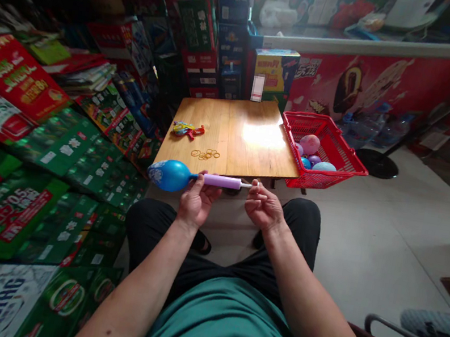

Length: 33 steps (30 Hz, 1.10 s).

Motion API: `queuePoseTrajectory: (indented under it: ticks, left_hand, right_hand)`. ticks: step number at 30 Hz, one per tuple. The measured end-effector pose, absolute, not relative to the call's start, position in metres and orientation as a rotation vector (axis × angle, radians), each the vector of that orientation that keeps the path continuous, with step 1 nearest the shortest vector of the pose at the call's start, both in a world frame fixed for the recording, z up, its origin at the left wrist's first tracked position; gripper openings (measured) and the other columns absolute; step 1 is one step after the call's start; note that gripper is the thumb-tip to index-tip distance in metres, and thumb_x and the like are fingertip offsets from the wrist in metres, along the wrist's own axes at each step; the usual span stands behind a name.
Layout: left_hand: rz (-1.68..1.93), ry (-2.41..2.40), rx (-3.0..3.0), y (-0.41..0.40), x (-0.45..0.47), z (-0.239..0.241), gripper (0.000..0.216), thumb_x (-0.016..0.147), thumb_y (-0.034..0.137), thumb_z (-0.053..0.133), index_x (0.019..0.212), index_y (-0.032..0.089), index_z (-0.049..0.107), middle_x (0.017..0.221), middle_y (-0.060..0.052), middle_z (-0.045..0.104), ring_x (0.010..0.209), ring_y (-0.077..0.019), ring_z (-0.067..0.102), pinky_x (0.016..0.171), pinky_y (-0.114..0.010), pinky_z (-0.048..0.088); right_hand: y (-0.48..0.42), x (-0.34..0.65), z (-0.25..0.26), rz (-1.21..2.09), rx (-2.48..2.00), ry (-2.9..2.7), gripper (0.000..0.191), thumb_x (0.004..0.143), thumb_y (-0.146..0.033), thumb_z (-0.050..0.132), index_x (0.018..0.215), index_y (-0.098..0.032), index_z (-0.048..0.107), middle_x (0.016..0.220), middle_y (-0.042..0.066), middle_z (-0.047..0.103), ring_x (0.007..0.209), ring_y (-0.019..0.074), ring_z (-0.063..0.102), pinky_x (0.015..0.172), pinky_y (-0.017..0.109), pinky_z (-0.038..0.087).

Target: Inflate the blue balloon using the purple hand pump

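Observation:
A purple balloon pump (223, 181) lies level between my hands, above my lap. My left hand (197, 201) grips its nozzle end, where the neck of a blue balloon (172, 176) with a white print is fitted. The balloon is partly inflated and points left. My right hand (263, 203) is closed on the white handle at the pump's other end, with a short length of rod showing. On the wooden table (216, 115) just beyond lie several rubber bands (205, 155) and a small pile of flat coloured balloons (188, 129).
A red basket (349, 169) holding several inflated balloons (310, 145) stands at the table's right edge. Stacked green drink cartons (69, 142) crowd the left side. A yellow and blue box (273, 70) is behind the table. A stand's round black base (377, 163) rests on the floor.

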<state>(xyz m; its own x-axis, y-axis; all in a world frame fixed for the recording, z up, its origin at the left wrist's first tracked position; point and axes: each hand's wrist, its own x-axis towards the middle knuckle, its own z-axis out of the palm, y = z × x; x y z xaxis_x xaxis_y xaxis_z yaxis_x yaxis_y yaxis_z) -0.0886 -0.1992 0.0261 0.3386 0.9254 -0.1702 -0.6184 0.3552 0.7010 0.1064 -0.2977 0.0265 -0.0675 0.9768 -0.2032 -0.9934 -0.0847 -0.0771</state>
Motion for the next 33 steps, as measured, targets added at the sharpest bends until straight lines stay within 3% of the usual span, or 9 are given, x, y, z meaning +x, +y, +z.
queuePoseTrajectory:
  ticks: [6, 11, 17, 24, 30, 33]
  left_hand:
    - [1.021, 0.638, 0.571, -0.208, -0.090, 0.014, 0.026, 0.087, 0.029, 0.065, 0.109, 0.017, 0.065, 0.108, -0.015, 0.072, 0.092, -0.0207, 0.070, 0.077, -0.032, 0.056]
    - [1.123, 0.654, 0.582, -0.199, -0.107, 0.018, 0.022, 0.087, 0.029, 0.065, 0.106, 0.017, 0.066, 0.105, -0.013, 0.073, 0.090, -0.0194, 0.071, 0.074, -0.030, 0.057]
    - [1.033, 0.610, 0.633, -0.214, -0.087, 0.018, 0.028, 0.086, 0.030, 0.067, 0.110, 0.018, 0.064, 0.113, -0.014, 0.070, 0.095, -0.0229, 0.070, 0.079, -0.036, 0.057]
    - [1.089, 0.623, 0.575, -0.197, -0.108, 0.014, 0.025, 0.086, 0.029, 0.066, 0.108, 0.017, 0.065, 0.109, -0.015, 0.071, 0.095, -0.0218, 0.070, 0.079, -0.033, 0.056]
    - [1.023, 0.557, 0.588, -0.212, -0.099, 0.013, 0.030, 0.088, 0.034, 0.064, 0.115, 0.021, 0.062, 0.117, -0.013, 0.069, 0.104, -0.0263, 0.067, 0.090, -0.046, 0.052]
    - [1.007, 0.544, 0.611, -0.215, -0.098, 0.015, 0.029, 0.088, 0.033, 0.065, 0.114, 0.019, 0.062, 0.117, -0.015, 0.069, 0.106, -0.0270, 0.067, 0.089, -0.045, 0.053]
  right_hand:
    - [-0.295, 0.095, 0.015, 1.738, -0.291, 0.144, 0.011, 0.095, -0.013, 0.049, 0.099, -0.013, 0.059, 0.074, 0.002, 0.068, 0.045, 0.0020, 0.051, 0.047, 0.013, 0.045]
    - [-0.305, 0.113, 0.013, 1.670, -0.239, 0.152, 0.016, 0.098, -0.014, 0.044, 0.102, -0.012, 0.059, 0.074, 0.001, 0.067, 0.044, 0.0014, 0.051, 0.046, 0.013, 0.044]
    - [-0.292, 0.085, 0.005, 1.692, -0.191, 0.242, 0.016, 0.100, -0.014, 0.042, 0.101, -0.012, 0.058, 0.071, -0.001, 0.065, 0.043, 0.0006, 0.050, 0.046, 0.012, 0.043]
    - [-0.303, 0.112, 0.015, 1.688, -0.289, 0.130, 0.012, 0.096, -0.014, 0.048, 0.101, -0.013, 0.059, 0.072, 0.000, 0.067, 0.044, 0.0011, 0.050, 0.044, 0.012, 0.042]
    - [-0.293, 0.087, 0.013, 1.715, -0.273, 0.117, 0.012, 0.097, -0.015, 0.048, 0.101, -0.015, 0.059, 0.077, 0.001, 0.069, 0.050, 0.0028, 0.056, 0.051, 0.014, 0.048]
    - [-0.292, 0.081, 0.012, 1.742, -0.294, 0.151, 0.017, 0.100, -0.017, 0.043, 0.105, -0.015, 0.059, 0.082, 0.004, 0.071, 0.054, 0.0036, 0.059, 0.054, 0.015, 0.050]
